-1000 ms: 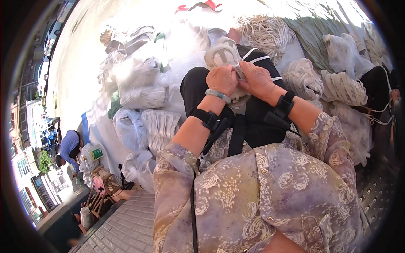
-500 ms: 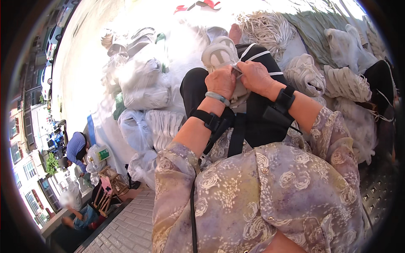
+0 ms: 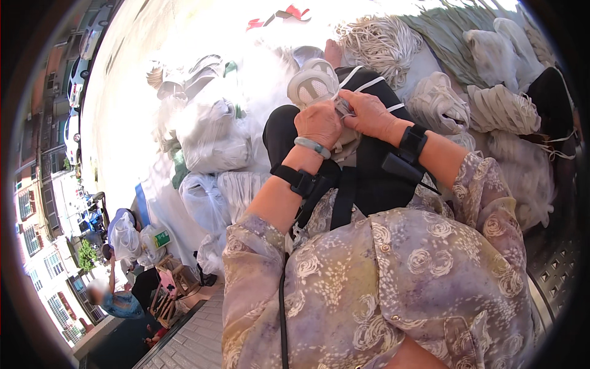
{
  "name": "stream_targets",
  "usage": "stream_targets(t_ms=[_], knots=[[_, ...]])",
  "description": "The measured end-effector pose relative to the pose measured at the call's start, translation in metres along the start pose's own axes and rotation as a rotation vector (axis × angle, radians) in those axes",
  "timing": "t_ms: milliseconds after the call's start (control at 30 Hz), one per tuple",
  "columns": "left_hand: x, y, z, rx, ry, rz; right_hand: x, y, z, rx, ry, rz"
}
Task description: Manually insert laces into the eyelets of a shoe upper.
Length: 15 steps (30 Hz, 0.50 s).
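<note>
A pale beige and white sneaker upper (image 3: 312,86) rests between my black-trousered knees, its mesh toe pointing away from me. My left hand (image 3: 318,125) is closed around its near left side, the fingers mostly hidden behind the knuckles. My right hand (image 3: 370,114) pinches the lacing edge of the upper with thumb and forefinger, close to the left fingertips. A white shoelace (image 3: 371,82) runs from the upper beside my right forefinger and lies in loops over my right knee. The exact grip of the fingertips on lace and edge is partly hidden.
A heap of loose white laces (image 3: 382,48) lies beyond my right knee. Stacked shoe uppers (image 3: 438,103) and another row of uppers (image 3: 505,113) sit at right. Plastic-wrapped bundles (image 3: 216,136) stand at left. Farther left, people sit near a wooden stool (image 3: 166,294).
Both hands have come slightly nearer to me, and the upper tilts a little to the left. The lace end that showed between my fingers is now hidden. People at far left have shifted.
</note>
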<state>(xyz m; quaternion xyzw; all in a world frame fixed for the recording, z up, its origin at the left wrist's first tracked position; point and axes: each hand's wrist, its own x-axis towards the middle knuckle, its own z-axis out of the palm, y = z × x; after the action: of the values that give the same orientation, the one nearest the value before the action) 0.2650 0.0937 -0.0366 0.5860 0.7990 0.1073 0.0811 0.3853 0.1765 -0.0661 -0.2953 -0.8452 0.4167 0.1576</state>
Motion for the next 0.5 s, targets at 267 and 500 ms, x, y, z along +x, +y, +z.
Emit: stream_targets(t_ms=[267,500], knots=[[-0.092,-0.089,-0.056,0.088,-0.128,-0.236,-0.008,0.011,-0.008,0.013,-0.045,0.028],[-0.292,-0.273,-0.09,0.53,-0.498,-0.922,-0.013,0.01,-0.002,-0.025,-0.046,0.038]])
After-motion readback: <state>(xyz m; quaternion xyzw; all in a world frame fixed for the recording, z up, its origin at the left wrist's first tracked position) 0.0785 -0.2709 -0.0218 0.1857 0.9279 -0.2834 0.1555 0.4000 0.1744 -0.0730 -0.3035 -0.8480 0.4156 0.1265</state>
